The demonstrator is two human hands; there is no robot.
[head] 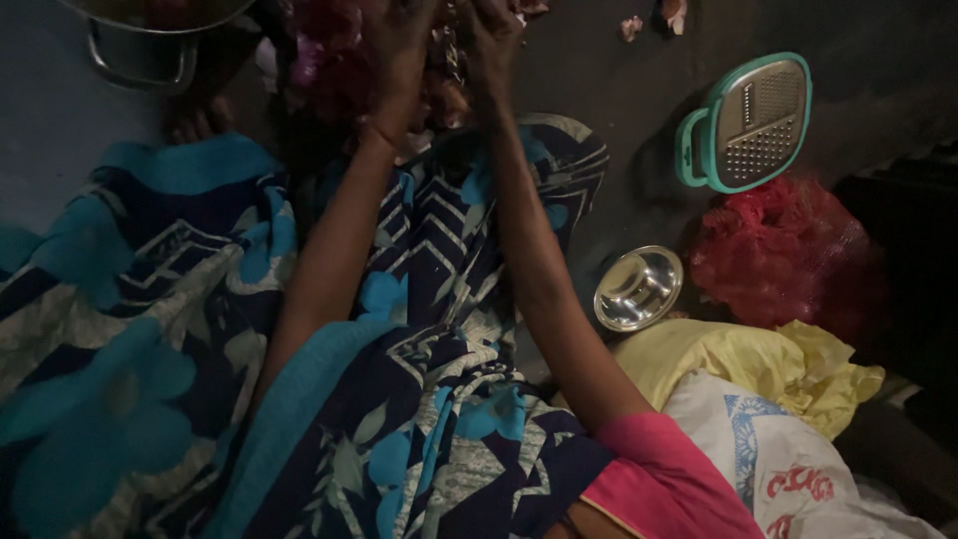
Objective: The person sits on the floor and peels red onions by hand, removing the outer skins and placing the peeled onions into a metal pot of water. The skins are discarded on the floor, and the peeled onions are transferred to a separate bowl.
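Observation:
Both my arms reach forward over my lap, which is draped in blue and navy patterned cloth (pixel 200 329). My left hand (pixel 399 40) and my right hand (pixel 491 35) meet at the top edge of the view, close together over a dim pile of purplish-red peels or onion pieces (pixel 329 60). Something small and pale seems pinched between the fingers, but the dark and the frame edge hide what it is. A foot (pixel 195 118) rests on the floor left of the pile.
A steel pot with a loop handle (pixel 140 50) stands at top left. On the dark floor to the right lie a teal-framed metal grater (pixel 748 125), a small steel bowl (pixel 639 287), a red mesh bag (pixel 783 250), a yellow bag (pixel 758 364) and a white printed sack (pixel 788 469).

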